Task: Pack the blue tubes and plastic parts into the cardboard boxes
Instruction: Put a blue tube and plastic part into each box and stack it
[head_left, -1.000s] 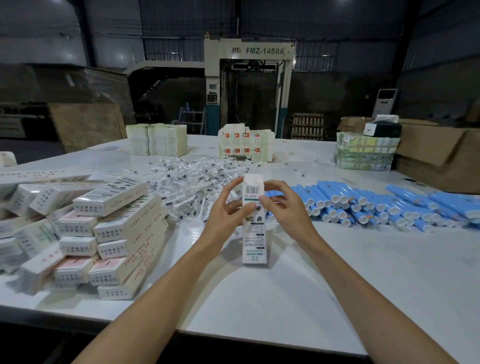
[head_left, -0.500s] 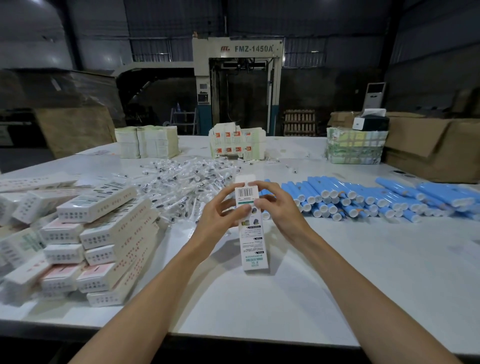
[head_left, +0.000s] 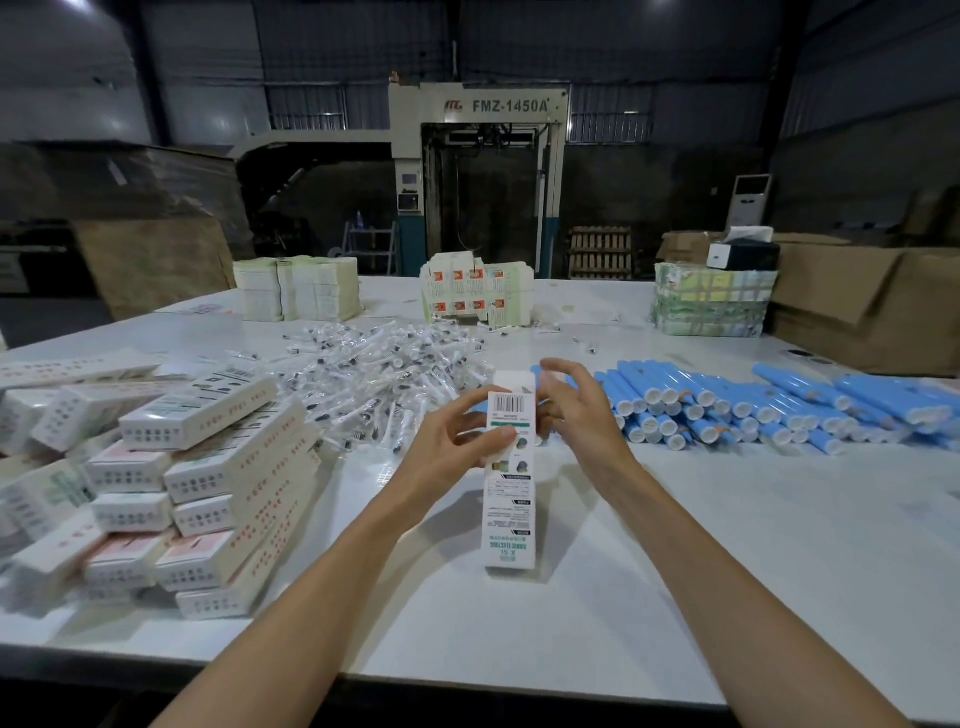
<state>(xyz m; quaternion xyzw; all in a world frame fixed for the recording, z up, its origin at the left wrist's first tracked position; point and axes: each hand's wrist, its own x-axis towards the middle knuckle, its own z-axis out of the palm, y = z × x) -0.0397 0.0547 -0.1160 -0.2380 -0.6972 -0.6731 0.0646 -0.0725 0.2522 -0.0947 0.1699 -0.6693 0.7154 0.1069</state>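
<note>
A tall white printed carton (head_left: 508, 509) stands upright on the white table (head_left: 727, 571) in front of me. My left hand (head_left: 457, 441) grips its upper left side. My right hand (head_left: 576, 415) is at the carton's top right, fingers spread and curled over the top flap, blurred. Blue tubes with white caps (head_left: 727, 410) lie in a row to the right. A heap of clear plastic parts in wrappers (head_left: 384, 374) lies behind the carton.
Closed white cartons (head_left: 197, 483) are piled at the left. Stacks of flat carton blanks (head_left: 296, 288) (head_left: 475, 296) and a taped bundle (head_left: 711, 306) stand at the far edge. Brown cardboard boxes (head_left: 857, 306) sit at the right. A machine stands behind.
My right hand has lifted off the carton's top and spread its fingers. The carton's top flap now stands up a little. My left hand keeps its hold.
</note>
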